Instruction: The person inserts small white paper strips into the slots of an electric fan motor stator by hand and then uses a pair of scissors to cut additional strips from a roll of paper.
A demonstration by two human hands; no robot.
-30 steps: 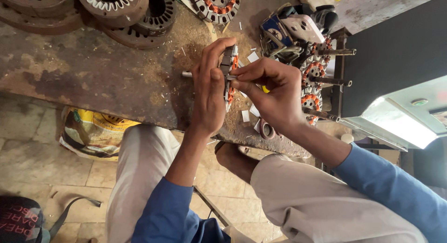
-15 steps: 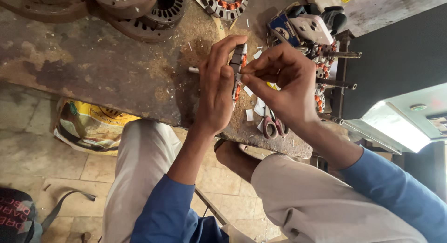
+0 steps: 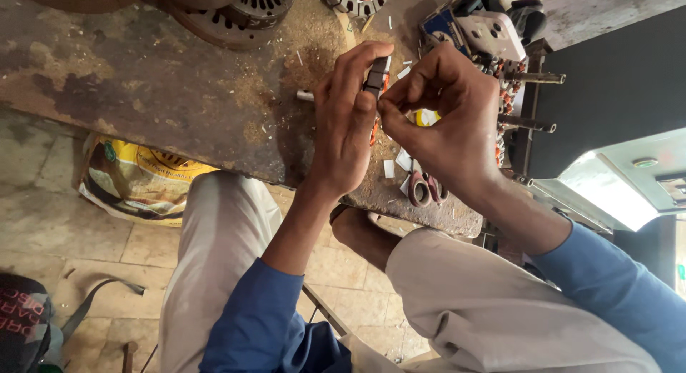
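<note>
At upper centre, the left hand still grips the small motor armature; the right hand has shifted nearer, fingertips pinched narrow at its copper windings above the workbench.

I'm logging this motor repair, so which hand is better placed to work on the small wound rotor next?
Probably the right hand: its fingertips pinch at the edge of the small dark rotor with orange windings, while the left hand is wrapped around it, holding it above the rusty metal bench.
</note>
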